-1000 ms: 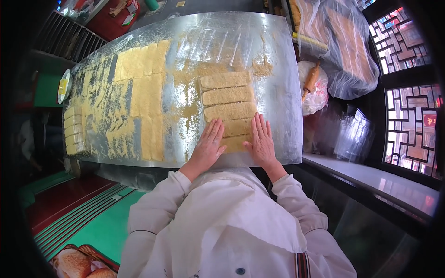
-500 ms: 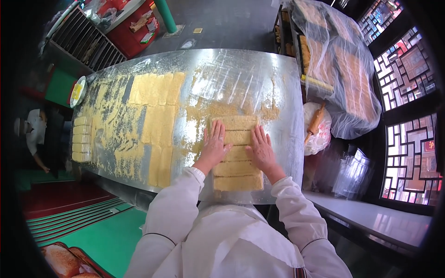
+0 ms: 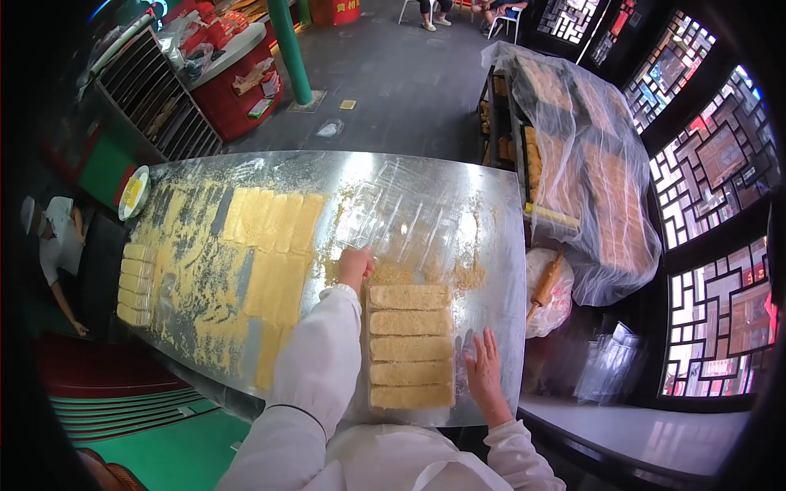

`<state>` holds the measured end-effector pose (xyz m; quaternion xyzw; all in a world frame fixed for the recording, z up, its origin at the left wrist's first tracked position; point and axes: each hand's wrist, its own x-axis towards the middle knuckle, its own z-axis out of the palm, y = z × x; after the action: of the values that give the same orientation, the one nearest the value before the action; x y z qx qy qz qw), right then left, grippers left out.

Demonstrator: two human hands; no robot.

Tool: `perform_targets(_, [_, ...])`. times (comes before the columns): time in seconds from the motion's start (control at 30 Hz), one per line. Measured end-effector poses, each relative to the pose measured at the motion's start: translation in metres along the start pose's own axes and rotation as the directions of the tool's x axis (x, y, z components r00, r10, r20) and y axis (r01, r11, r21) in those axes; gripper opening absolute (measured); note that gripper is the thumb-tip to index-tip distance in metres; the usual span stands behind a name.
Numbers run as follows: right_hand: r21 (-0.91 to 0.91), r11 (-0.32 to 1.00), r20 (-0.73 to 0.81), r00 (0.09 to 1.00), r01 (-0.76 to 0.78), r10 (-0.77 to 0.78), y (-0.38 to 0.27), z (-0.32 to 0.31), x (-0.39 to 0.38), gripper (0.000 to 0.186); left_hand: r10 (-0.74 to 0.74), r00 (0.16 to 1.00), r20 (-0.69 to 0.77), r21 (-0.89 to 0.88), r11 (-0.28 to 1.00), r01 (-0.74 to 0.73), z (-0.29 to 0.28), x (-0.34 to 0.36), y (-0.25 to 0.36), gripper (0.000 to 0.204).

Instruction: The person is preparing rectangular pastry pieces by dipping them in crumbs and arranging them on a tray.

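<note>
A metal table (image 3: 503, 204) (crumb-dusted) bears yellow slabs (image 3: 276, 221).

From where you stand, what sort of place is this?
Probably a bakery or pastry workshop: yellowish bars sit on a metal table, with a rolling pin and plastic-covered brown slabs nearby.

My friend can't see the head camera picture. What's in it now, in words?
A person's left hand is near the far left corner of five crumb-coated slabs in a column on a metal table; the open right hand is beside them. Flat yellow strips lie further left, and a rolling pin is at right.
</note>
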<state>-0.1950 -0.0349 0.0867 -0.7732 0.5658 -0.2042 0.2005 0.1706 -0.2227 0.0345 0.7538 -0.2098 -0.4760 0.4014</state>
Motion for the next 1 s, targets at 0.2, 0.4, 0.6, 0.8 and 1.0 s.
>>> perform_targets(0.2, [0.013, 0.998, -0.092, 0.994, -0.061, 0.062, 0.013, 0.000, -0.019, 0.048, 0.058, 0.998, -0.033, -0.142, 0.988, -0.063, 0.008, 0.010, -0.005, 0.028])
perform_targets(0.4, [0.009, 0.989, -0.130, 0.981, -0.145, 0.145, 0.001, -0.014, -0.014, 0.041, 0.068, 0.998, 0.011, -0.275, 0.960, -0.062, -0.005, -0.033, 0.039, 0.025])
perform_targets(0.6, [0.227, 0.965, -0.244, 0.952, -0.131, 0.187, -0.019, -0.027, 0.018, 0.037, 0.301, 0.933, 0.199, -0.224, 0.940, -0.256, -0.067, -0.112, 0.028, 0.028])
perform_targets(0.8, [0.675, 0.643, 0.104, 0.910, -0.361, 0.402, -0.060, -0.059, 0.036, 0.040, 0.282, 0.898, 0.338, -0.140, 0.958, -0.249, -0.063, -0.231, -0.036, 0.028])
perform_targets(1.0, [0.391, 0.912, -0.228, 0.948, -0.120, 0.222, -0.026, 0.004, 0.017, 0.048, 0.241, 0.898, 0.369, -0.137, 0.969, -0.204, -0.070, -0.286, -0.093, 0.014])
